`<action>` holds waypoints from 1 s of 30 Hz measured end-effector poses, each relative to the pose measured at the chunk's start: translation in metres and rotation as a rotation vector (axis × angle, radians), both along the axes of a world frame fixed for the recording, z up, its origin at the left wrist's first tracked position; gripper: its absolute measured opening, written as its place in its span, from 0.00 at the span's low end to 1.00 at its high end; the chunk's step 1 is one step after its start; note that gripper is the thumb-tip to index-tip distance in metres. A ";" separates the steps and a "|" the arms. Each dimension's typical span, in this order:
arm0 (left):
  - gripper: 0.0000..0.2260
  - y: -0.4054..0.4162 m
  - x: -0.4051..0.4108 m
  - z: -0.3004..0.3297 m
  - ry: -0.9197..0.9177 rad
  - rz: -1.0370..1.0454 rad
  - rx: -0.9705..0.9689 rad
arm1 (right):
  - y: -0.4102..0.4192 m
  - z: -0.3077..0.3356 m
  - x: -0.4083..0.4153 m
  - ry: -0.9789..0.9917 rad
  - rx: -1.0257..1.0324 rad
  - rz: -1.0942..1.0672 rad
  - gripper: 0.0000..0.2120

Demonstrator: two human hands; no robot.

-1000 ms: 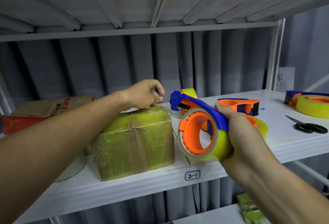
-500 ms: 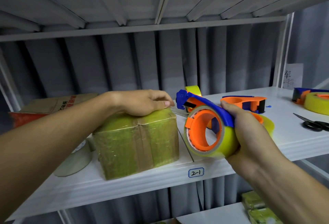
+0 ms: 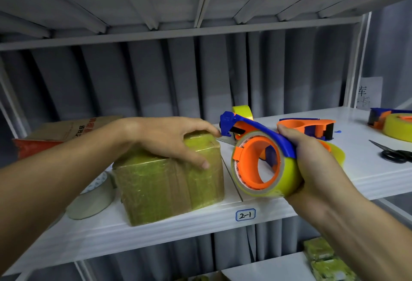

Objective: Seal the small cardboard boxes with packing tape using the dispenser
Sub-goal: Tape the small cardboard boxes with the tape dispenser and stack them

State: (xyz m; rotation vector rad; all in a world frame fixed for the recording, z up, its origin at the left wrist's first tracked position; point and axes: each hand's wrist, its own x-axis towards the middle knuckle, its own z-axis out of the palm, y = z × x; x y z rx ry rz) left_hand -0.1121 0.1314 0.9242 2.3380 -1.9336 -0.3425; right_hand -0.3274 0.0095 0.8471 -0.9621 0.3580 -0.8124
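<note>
So the box [image 3: 169,182] sits near the front edge of the shelf [image 3: 156,229], just left of the little "2-1" label [image 3: 245,214], and it's already wrapped in yellowish tape on most faces I can see. My left hand [image 3: 171,140] is draped over its top right corner, fingers spread down the far side and thumb pressed on the front face, so it's open and clamping more than gripping. Right of the box, my right hand [image 3: 312,164] is wrapped around the tape dispenser [image 3: 258,158], fingers curled over the blue handle and the yellow roll, cutter end nearly touching the box's top corner. Handling guess: small cardboard like this should be light and a bit crushable, and the taped skin looks slick, so I'd hold it down by the top edges rather than squeeze the sides. Left of the box a clear tape roll [image 3: 93,198] leans on the shelf. Behind it lies a flat carton [image 3: 66,131]; can't tell what's inside. Further right: another dispenser [image 3: 310,126] and scissors [image 3: 394,152].
</note>
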 end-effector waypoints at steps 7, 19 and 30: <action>0.27 0.005 -0.003 -0.010 -0.037 -0.119 -0.077 | 0.004 -0.009 -0.008 0.004 -0.042 0.035 0.09; 0.25 0.013 -0.008 -0.013 -0.062 -0.170 -0.207 | 0.013 -0.023 -0.020 0.123 -0.345 -0.074 0.13; 0.26 0.022 0.003 -0.022 -0.356 -0.104 -0.425 | 0.020 -0.014 -0.026 0.184 -0.377 -0.184 0.18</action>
